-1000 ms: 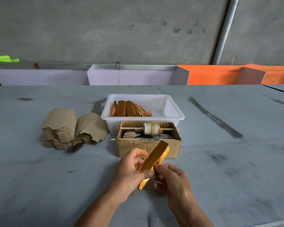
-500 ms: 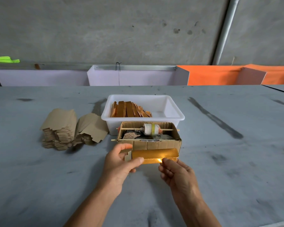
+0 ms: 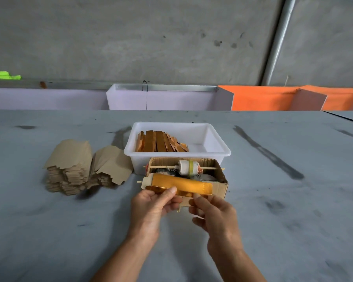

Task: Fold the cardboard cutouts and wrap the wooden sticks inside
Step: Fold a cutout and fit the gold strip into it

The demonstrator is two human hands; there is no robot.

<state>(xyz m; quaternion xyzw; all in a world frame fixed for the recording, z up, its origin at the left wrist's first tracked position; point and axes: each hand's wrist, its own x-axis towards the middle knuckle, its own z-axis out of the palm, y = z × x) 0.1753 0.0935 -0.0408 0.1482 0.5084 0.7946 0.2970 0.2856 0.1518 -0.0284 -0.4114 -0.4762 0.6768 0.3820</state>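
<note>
Right at the near edge of the table both hands are up on the piece being wrapped. The left hand grips the gold-faced cardboard cutout from below, thumb pressed on its near face. The right hand sits just right of it, fingers curled, fingertips at the wrap's lower edge; can't tell if it's actually pinching. The wrap's long axis runs left to right, just beyond the fingers, and the left hand is the closer one with the real hold, so I'd guess the right does the next fold. Touching behind it is the small cardboard box, then the white tub with wooden sticks. Blank cutouts are stacked far left.
</note>
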